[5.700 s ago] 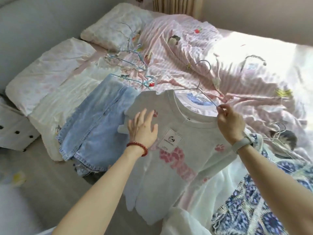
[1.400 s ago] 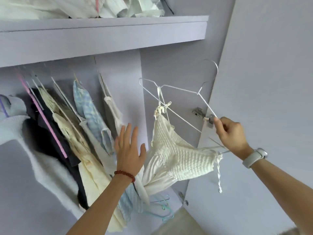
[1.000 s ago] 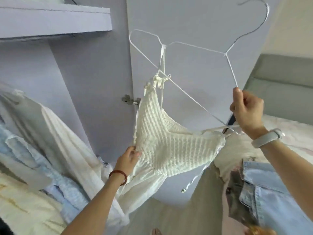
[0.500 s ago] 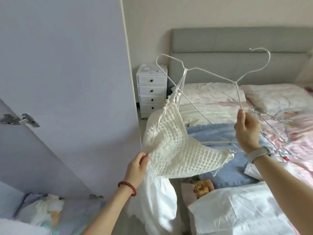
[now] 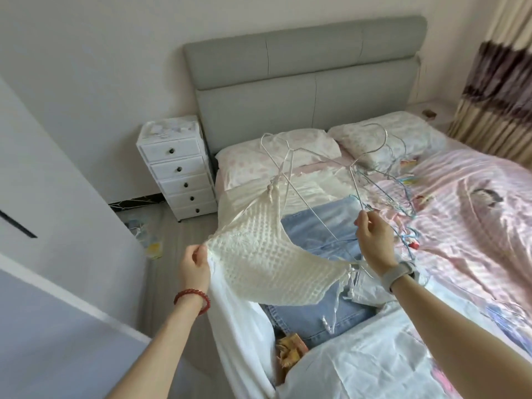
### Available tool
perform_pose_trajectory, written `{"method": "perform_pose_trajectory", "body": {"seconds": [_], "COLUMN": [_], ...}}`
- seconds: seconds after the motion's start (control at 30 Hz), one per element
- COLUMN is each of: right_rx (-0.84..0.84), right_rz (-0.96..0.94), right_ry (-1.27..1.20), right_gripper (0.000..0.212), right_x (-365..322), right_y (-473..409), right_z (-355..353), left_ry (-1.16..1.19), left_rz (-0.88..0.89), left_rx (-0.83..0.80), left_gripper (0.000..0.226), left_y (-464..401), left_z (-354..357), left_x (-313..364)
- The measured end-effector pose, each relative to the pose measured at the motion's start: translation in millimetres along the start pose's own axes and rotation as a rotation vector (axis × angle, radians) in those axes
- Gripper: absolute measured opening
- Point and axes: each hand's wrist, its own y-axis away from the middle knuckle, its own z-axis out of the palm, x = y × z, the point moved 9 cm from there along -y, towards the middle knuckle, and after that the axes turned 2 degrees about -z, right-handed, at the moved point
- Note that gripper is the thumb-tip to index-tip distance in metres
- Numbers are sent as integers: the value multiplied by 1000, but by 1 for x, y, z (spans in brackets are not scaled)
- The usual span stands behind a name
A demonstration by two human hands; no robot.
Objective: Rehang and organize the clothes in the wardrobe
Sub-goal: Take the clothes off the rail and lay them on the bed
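Fingertips of my left hand pinch the cream knit top's side hem, right hand pinches the wire hanger above the bed; garment looks light, floppy, snag-prone, so I'd grip hanger, not straps.

Materials: cloth and thin wire.
We are seeing a waffle-knit matt white top, white coated wire hanger, matt denim, sheeny quilt.
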Motion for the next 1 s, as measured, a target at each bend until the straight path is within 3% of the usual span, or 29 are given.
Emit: {"method": "perform_pose_trajectory", "body": {"seconds": [0.27,0.5,0.73,1.0], "right_rx": [-93,-72,127,352], "right_rz": [99,149,146,173], "right_ry": [-107,-205,-236,-113], "right_gripper": [32,29,24,24], "right_x": [-16,-57,-72,-16], "right_y": [-47,-117,-202,-302], "right_z": [72,140,133,49], "left_ry": [115,280,435,437], "left_rz": [-86,-23,305,493], "left_rx": [323,470,312,-35], "left_gripper": [28,30,20,13], "left_y": [-71,-168,-231,-264], "left_z": [-22,-40,11,169], "left_x": [32,88,205,304]}}
